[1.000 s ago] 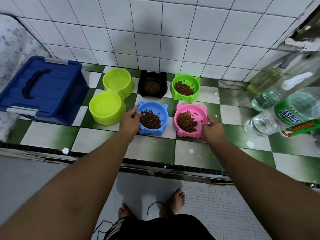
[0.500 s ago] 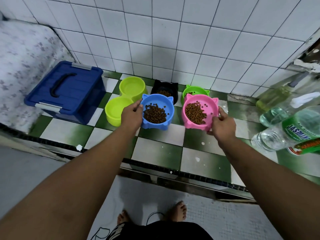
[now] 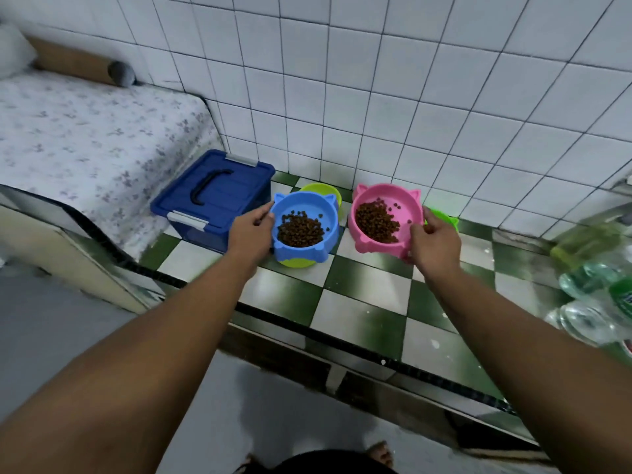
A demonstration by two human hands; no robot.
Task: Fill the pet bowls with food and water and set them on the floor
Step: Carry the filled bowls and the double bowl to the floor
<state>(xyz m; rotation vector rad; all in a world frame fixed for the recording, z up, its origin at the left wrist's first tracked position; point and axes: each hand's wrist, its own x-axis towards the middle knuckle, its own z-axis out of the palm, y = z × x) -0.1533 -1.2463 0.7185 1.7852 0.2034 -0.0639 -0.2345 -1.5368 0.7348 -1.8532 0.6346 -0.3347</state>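
My left hand (image 3: 251, 234) grips the left rim of a blue cat-eared bowl (image 3: 321, 208) holding brown kibble, lifted above the checkered ledge (image 3: 372, 299). My right hand (image 3: 432, 239) grips the right rim of a pink cat-eared bowl (image 3: 398, 196), also with kibble and also lifted. A yellow-green double bowl (image 3: 325, 191) shows behind and under the blue bowl. A sliver of a green bowl (image 3: 444, 218) peeks out beyond my right hand. The black bowl is hidden.
A blue lidded storage box (image 3: 212, 200) stands on the ledge at the left, beside a floral mattress (image 3: 89, 138). Clear water bottles (image 3: 595, 302) lie blurred at the right edge. White tiled wall behind. Grey floor and my feet lie below the ledge's front edge.
Both hands have raised the blue and pink bowls off the ledge and moved them apart. The view has swung left, revealing the mattress; the black bowl is now covered.
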